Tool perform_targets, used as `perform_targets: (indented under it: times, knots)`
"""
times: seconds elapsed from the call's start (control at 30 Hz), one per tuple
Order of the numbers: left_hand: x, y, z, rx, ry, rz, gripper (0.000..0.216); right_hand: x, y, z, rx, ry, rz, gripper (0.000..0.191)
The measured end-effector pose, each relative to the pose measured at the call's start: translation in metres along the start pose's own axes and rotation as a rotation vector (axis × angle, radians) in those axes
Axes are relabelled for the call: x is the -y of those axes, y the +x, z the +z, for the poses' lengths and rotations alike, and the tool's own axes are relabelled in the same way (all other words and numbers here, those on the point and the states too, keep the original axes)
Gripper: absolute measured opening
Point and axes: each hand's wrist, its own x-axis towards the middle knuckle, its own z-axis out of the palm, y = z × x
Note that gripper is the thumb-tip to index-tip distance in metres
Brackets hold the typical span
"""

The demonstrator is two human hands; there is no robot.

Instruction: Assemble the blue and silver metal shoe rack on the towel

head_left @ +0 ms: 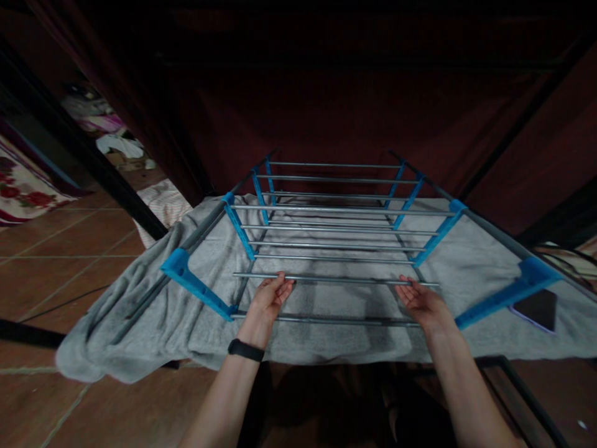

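A metal rack (336, 230) with grey rods and blue plastic side brackets lies on a grey towel (140, 298). A loose grey rod (336, 279) lies crosswise at the near end of the rack. My left hand (269, 297) has its fingers curled under the rod's left end. At the rod's right end, my right hand (420, 302) is palm up with its fingers against the rod. A black band is on my left wrist.
A dark phone (538, 308) lies on the towel at the right, beside a blue bracket (508, 292). Dark red fabric walls stand behind the rack. Brown floor tiles (60, 249) and a black frame bar are at the left, with clutter and a floral cloth farther off.
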Motion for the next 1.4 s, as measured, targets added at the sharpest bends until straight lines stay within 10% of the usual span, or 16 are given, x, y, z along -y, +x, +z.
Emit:
perform_targets:
  times: [1.4]
  knots:
    - [0.003, -0.0064, 0.0066, -0.01, -0.056, -0.058, 0.015, 0.0011, 0.0, 0.0008, -0.025, 0.0, 0.029, 0.019]
